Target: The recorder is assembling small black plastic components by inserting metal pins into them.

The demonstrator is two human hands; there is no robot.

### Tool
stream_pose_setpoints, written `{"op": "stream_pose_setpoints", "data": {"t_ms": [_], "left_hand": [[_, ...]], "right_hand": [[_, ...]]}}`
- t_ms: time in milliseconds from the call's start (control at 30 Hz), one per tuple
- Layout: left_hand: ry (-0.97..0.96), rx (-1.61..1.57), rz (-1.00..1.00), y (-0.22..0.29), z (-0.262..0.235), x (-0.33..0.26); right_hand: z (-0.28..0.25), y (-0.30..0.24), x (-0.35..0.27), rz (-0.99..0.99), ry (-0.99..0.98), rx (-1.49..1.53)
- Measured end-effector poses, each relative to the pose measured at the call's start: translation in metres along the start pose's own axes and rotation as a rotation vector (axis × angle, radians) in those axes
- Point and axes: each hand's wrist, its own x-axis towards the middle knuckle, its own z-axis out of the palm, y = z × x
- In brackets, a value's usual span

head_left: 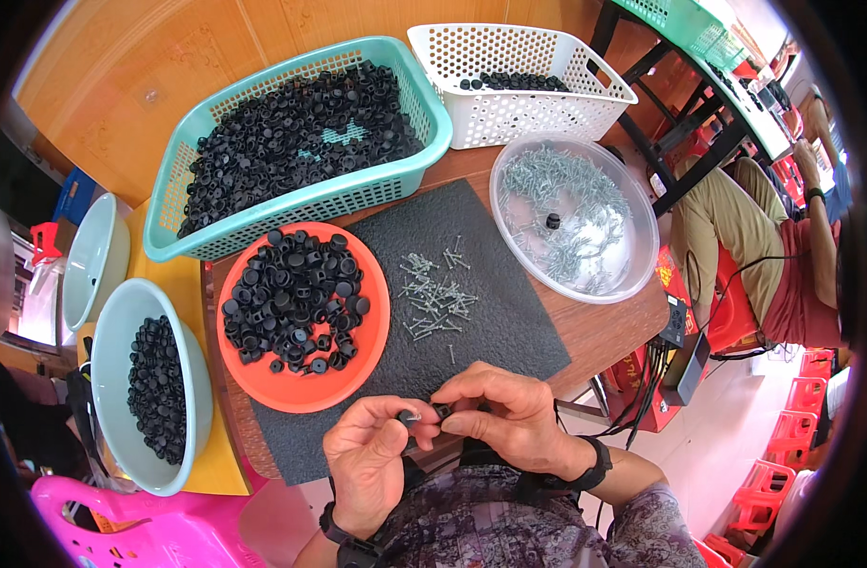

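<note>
Close to my body, at the near edge of a dark mat (pixel 509 312), my two hands nearly meet. My left hand (pixel 369 456) pinches a small dark piece (pixel 408 417) with a silvery tip; its exact kind is hard to make out. Between the thumb and fingers of my right hand (pixel 504 417) is a small black plastic cap (pixel 442 411), partly covered by the fingers. Just beyond the hands, loose screws (pixel 438 301) lie scattered on the mat, one apart from the pile. An orange bowl (pixel 381 327) of black plastic caps (pixel 296 293) stands left of the screws.
A teal basket (pixel 310 194) full of black parts stands at the back, beside a white basket (pixel 518 128) with fewer. At right, a clear tub (pixel 646 241) holds many screws. A pale blue basin (pixel 198 379) of black parts is at left. Another person (pixel 765 256) sits at right.
</note>
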Motion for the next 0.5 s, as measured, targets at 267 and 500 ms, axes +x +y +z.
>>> {"op": "stream_pose_setpoints", "data": {"t_ms": [267, 500], "left_hand": [[0.065, 0.104, 0.007, 0.005, 0.008, -0.001], [0.11, 0.232, 0.064, 0.005, 0.013, -0.001]], "right_hand": [[-0.002, 0.005, -0.002, 0.262, 0.043, 0.566], [-0.005, 0.011, -0.001, 0.371, 0.005, 0.849]]}}
